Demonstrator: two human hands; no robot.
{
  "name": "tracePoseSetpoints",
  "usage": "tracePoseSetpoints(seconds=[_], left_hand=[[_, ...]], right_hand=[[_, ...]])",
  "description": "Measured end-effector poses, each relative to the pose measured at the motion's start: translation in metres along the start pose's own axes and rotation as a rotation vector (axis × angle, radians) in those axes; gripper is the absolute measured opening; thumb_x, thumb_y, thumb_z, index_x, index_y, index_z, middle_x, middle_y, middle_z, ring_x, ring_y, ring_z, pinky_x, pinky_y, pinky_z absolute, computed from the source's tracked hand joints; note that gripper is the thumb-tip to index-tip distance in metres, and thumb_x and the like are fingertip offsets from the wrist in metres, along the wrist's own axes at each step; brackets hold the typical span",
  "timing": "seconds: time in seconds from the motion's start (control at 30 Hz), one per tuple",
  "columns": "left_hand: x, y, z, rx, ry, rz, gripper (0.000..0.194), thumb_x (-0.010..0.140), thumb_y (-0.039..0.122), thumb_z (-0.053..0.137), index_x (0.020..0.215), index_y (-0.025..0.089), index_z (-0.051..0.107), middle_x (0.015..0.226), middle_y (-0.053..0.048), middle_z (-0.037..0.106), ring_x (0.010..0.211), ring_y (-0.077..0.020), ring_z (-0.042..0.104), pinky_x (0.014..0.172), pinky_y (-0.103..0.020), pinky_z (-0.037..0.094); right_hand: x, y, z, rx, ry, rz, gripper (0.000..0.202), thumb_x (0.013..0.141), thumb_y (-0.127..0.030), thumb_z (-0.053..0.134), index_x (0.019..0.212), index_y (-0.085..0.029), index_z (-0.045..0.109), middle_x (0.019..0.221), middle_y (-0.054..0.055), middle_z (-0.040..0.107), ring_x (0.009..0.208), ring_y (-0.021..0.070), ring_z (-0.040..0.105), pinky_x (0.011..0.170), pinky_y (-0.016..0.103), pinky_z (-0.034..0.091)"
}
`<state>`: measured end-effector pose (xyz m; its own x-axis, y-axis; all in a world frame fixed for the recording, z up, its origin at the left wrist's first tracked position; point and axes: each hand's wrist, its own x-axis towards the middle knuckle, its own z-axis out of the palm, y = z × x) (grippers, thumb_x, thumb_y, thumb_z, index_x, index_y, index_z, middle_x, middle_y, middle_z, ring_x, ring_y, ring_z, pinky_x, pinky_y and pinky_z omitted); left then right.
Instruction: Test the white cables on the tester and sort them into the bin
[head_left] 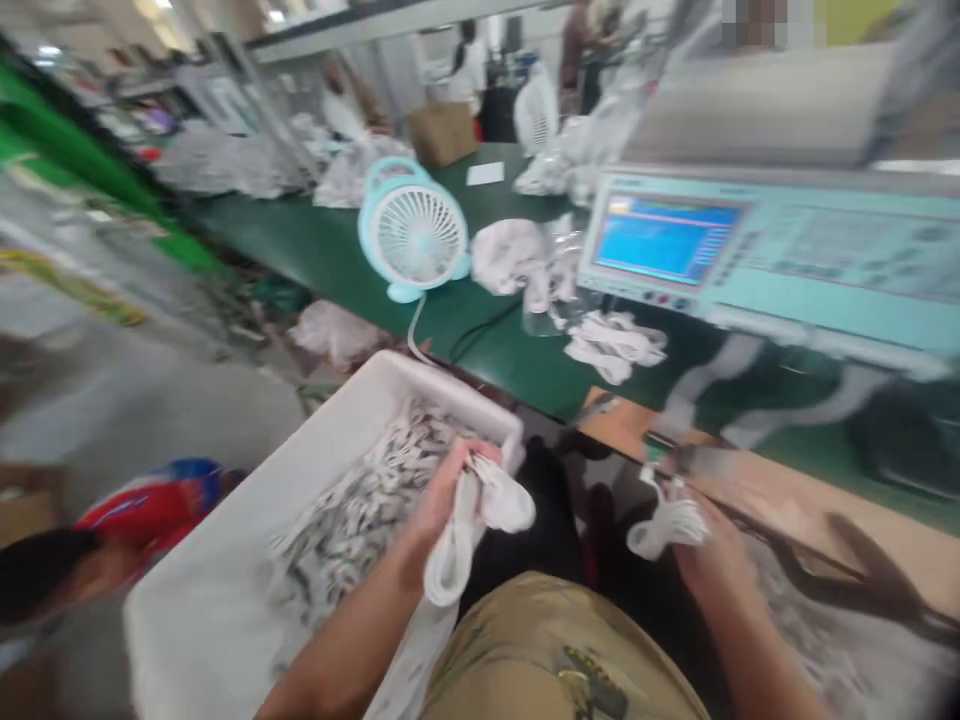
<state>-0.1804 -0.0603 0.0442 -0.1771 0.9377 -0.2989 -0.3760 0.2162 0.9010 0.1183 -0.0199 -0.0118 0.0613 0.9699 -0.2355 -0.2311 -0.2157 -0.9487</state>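
My left hand [439,500], closed, grips coiled white cables [452,550] whose loops hang from the fingers over the edge of a white plastic bin. In my right hand [709,550] is another bundle of white cable [664,525], near the front of the bench; its connector end is blurred. The bin [202,545] stands to my left, with many coiled white cables [367,490] heaped inside. More coiled cable [615,345] lies on the green bench [517,365], in front of a light-blue tester [832,260] with a lit screen.
A light-blue fan [420,235] stands on the bench beside bagged white cables [517,255]. Behind it sits a cardboard box [442,133]. A wooden board [810,500] lies along the bench front at right. At lower left a person in a red top [142,515] bends down close to the bin.
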Motion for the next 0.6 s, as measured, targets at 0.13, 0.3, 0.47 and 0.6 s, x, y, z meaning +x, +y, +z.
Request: tracePoseSetpoints(seconds=[0.13, 0.3, 0.47, 0.6], left_hand=[[0.025, -0.044, 0.090, 0.337, -0.302, -0.107, 0.031, 0.073, 0.045, 0.058, 0.078, 0.015, 0.067, 0.065, -0.001, 0.059, 0.058, -0.0114, 0.050, 0.055, -0.023, 0.037], [0.049, -0.069, 0.149, 0.395, -0.504, -0.130, 0.037, 0.071, 0.046, 0.058, 0.073, 0.010, 0.067, 0.064, -0.001, 0.059, 0.060, -0.0118, 0.050, 0.060, -0.024, 0.037], [0.049, -0.070, 0.159, 0.375, -0.433, -0.171, 0.033, 0.065, 0.043, 0.063, 0.057, 0.012, 0.060, 0.052, 0.001, 0.053, 0.051, -0.0098, 0.045, 0.055, -0.024, 0.034], [0.043, -0.073, 0.157, 0.388, -0.376, -0.205, 0.030, 0.067, 0.040, 0.061, 0.057, 0.012, 0.058, 0.047, 0.003, 0.048, 0.046, -0.0079, 0.039, 0.049, -0.022, 0.030]], right_hand=[[-0.004, -0.006, -0.004, 0.149, 0.057, 0.069, 0.027, 0.067, -0.044, 0.073, 0.081, -0.020, 0.068, 0.074, 0.005, 0.063, 0.060, 0.0182, 0.054, 0.050, 0.026, 0.042], [-0.006, -0.009, 0.008, 0.254, 0.024, 0.069, 0.025, 0.069, -0.040, 0.072, 0.075, -0.018, 0.065, 0.067, 0.003, 0.060, 0.058, 0.0161, 0.051, 0.053, 0.025, 0.040], [-0.010, -0.010, 0.010, 0.282, 0.034, 0.054, 0.027, 0.069, -0.041, 0.071, 0.071, -0.017, 0.060, 0.062, 0.000, 0.055, 0.053, 0.0132, 0.046, 0.051, 0.024, 0.037], [-0.011, -0.012, 0.011, 0.234, 0.042, 0.058, 0.032, 0.070, -0.046, 0.068, 0.072, -0.017, 0.057, 0.058, -0.002, 0.049, 0.050, 0.0123, 0.041, 0.048, 0.023, 0.033]])
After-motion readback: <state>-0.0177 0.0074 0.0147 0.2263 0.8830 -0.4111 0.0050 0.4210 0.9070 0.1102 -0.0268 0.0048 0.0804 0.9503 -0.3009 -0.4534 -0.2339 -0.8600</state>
